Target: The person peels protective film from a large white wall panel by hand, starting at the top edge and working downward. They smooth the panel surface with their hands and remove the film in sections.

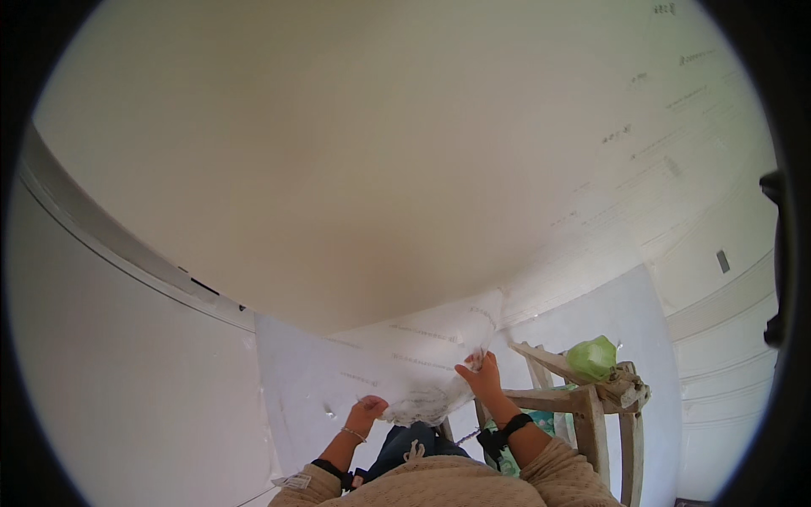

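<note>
A clear plastic film (421, 345) with printed writing hangs down in front of me from the edge of a large pale surface. My left hand (370, 406) pinches the film's lower left edge between thumb and fingers. On the right, my right hand (481, 374) grips a bunched part of the same film, higher than the left hand. Between the hands the film's lower part is gathered in loose folds.
A worn wooden trestle (589, 405) stands close on my right, with a light green plastic bag (592, 358) on top. Green and white packaging (542, 419) lies behind its legs. A pale wall (127, 361) runs along the left.
</note>
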The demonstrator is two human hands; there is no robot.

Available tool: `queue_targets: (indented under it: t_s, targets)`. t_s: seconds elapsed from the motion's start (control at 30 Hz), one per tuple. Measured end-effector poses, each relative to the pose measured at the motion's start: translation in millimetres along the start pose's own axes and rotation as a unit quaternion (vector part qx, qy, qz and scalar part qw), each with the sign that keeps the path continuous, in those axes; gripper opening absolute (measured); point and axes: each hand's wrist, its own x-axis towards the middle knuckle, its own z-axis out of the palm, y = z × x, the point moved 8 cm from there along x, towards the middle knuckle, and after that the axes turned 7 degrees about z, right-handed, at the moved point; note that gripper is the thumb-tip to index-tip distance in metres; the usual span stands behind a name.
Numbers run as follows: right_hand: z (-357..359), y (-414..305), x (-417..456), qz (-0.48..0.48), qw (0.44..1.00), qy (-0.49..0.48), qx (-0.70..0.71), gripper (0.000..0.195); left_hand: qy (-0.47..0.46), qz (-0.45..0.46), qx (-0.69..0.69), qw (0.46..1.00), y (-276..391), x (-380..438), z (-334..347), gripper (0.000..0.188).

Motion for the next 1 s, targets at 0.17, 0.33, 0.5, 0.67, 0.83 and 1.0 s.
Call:
queue_targets:
  t_s: [0.17, 0.33, 0.5, 0.67, 0.83, 1.0]
  targets:
    - [-13, -29, 4, 0.065, 0.977, 0.075, 0.190, 0.067, -0.025, 0.154, 0.110, 0.982, 78, 9, 3, 0.015]
    - [-3, -8, -12, 0.079, 0.984, 0.015, 0.159, 0.043, 0.058, 0.059, 0.086, 0.993, 24, 11, -38, 0.013]
    - [-9, -13, -22, 0.026, 0.997, 0.046, 0.060, 0.025, 0.099, 0.001, 0.086, 0.991, 39, -5, -36, 0.016]
    - [-33, -94, -23, -0.041, 0.963, 0.175, -0.199, 0.014, 0.080, 0.208, -0.022, 0.975, 87, 12, -30, 0.014]
    - [19, -44, 2, 0.133, 0.859, -0.010, 0.495, 0.013, 0.145, 0.064, -0.424, 0.892, 104, 20, -9, 0.013]
    - [25, -80, 4, 0.167, 0.656, -0.048, 0.734, 0.013, 0.223, 0.034, -0.559, 0.798, 80, 44, -12, 0.013]
